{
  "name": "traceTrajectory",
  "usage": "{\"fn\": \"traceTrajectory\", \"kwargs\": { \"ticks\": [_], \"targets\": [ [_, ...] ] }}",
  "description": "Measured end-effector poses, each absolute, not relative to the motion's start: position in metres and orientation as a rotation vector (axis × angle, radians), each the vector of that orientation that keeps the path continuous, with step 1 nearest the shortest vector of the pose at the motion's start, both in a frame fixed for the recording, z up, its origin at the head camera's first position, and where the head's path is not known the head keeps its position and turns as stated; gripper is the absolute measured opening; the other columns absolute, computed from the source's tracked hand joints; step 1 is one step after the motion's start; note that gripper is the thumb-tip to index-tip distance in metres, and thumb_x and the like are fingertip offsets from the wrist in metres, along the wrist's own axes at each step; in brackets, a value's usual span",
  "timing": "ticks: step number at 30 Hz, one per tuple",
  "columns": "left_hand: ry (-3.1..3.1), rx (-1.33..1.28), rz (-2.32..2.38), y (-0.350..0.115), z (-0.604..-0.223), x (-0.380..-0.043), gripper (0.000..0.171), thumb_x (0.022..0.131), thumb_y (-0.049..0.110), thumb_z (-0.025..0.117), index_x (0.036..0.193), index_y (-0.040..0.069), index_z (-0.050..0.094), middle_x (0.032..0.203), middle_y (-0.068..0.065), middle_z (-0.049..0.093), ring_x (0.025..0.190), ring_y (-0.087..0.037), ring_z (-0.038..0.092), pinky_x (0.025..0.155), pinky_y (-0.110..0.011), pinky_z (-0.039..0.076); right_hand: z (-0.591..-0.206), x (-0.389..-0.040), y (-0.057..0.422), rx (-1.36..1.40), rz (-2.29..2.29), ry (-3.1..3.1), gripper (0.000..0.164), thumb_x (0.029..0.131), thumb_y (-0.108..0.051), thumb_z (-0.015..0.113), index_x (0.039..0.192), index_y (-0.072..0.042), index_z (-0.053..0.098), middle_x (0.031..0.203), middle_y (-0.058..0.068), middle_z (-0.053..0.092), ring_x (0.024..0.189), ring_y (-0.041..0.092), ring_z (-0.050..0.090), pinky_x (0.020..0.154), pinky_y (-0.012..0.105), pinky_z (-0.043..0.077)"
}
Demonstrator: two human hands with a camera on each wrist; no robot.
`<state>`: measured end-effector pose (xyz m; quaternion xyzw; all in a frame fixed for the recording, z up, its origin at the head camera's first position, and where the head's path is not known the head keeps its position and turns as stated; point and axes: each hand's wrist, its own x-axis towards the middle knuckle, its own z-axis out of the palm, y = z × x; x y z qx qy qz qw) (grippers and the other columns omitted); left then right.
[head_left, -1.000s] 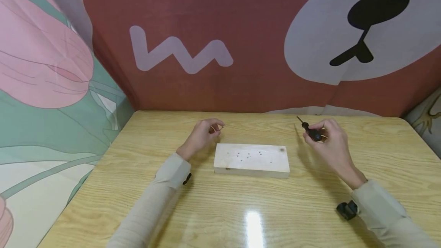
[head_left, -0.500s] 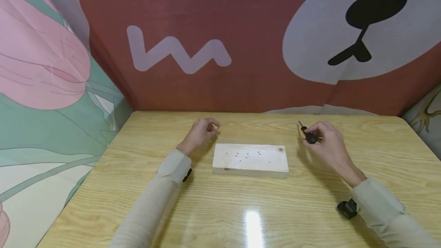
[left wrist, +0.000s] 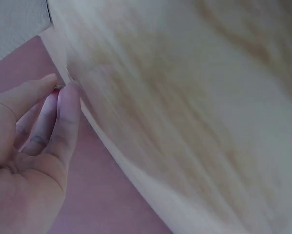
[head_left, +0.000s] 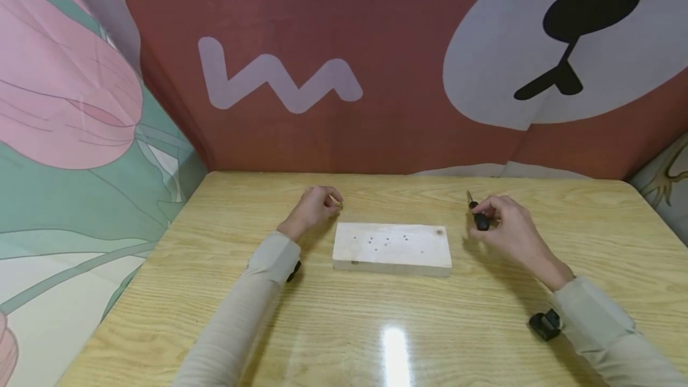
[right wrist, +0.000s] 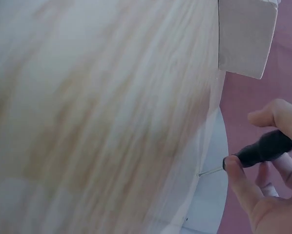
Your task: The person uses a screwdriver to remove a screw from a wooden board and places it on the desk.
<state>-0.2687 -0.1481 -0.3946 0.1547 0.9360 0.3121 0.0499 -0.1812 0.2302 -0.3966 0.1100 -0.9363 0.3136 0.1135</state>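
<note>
Beyond the left end of the pale wooden block, my left hand pinches a tiny gold-coloured screw between thumb and fingertips; most of it is hidden by them. To the block's right, my right hand holds a screwdriver with a short black handle and thin metal shaft. Its shaft points away from me, toward the table's far edge, and in the right wrist view the handle lies between thumb and fingers. Several small dark holes or dots mark the block's top. Neither hand touches the block.
The block lies flat on a light wood-grain table. A red printed cloth rises behind the table's far edge, and a flower-printed cloth hangs at the left. A black wrist device sits under the right cuff.
The right hand has shifted slightly toward me, and the screwdriver has turned in its grip to a steeper line in the head view. My left hand stays almost where it was, still pinching the screw.
</note>
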Motion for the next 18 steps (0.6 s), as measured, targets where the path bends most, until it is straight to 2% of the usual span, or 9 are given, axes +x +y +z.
{"fn": "traceTrajectory", "kwargs": {
  "ticks": [7, 14, 16, 18],
  "targets": [
    [2.837, 0.459, 0.921, -0.1463, -0.3956, -0.2706, 0.013, 0.091, 0.003, 0.071, 0.103, 0.007, 0.073, 0.086, -0.01, 0.071, 0.074, -0.015, 0.063, 0.065, -0.022, 0.05, -0.3958, -0.1814, 0.2319, 0.266, 0.933, -2.891, 0.03, 0.076, -0.01, 0.081, 0.101, -0.001, 0.069, 0.102, 0.021, 0.06, 0.087, 0.032, 0.065, 0.068, 0.032, 0.051],
    [2.832, 0.465, 0.907, -0.145, -0.3957, -0.271, 0.012, 0.09, 0.004, 0.071, 0.102, 0.007, 0.072, 0.085, -0.009, 0.071, 0.073, -0.014, 0.063, 0.064, -0.022, 0.05, -0.3966, -0.1819, 0.234, 0.22, 0.936, -2.973, 0.024, 0.08, -0.014, 0.079, 0.101, -0.002, 0.073, 0.111, 0.027, 0.06, 0.092, 0.037, 0.067, 0.066, 0.035, 0.053],
    [2.831, 0.468, 0.906, -0.1452, -0.3964, -0.2715, 0.013, 0.09, 0.004, 0.072, 0.102, 0.007, 0.072, 0.083, -0.009, 0.071, 0.072, -0.014, 0.063, 0.067, -0.026, 0.052, -0.3973, -0.1821, 0.2345, 0.228, 0.942, -2.988, 0.025, 0.081, -0.013, 0.079, 0.102, -0.002, 0.074, 0.114, 0.029, 0.06, 0.093, 0.038, 0.068, 0.067, 0.036, 0.054],
    [2.831, 0.472, 0.9, -0.1452, -0.3973, -0.2723, 0.013, 0.089, 0.005, 0.073, 0.101, 0.007, 0.073, 0.082, -0.008, 0.072, 0.072, -0.015, 0.063, 0.084, -0.032, 0.054, -0.3981, -0.1824, 0.2352, 0.236, 0.95, -3.003, 0.027, 0.081, -0.013, 0.079, 0.104, -0.001, 0.074, 0.116, 0.03, 0.06, 0.095, 0.039, 0.068, 0.068, 0.036, 0.054]
  ]
}}
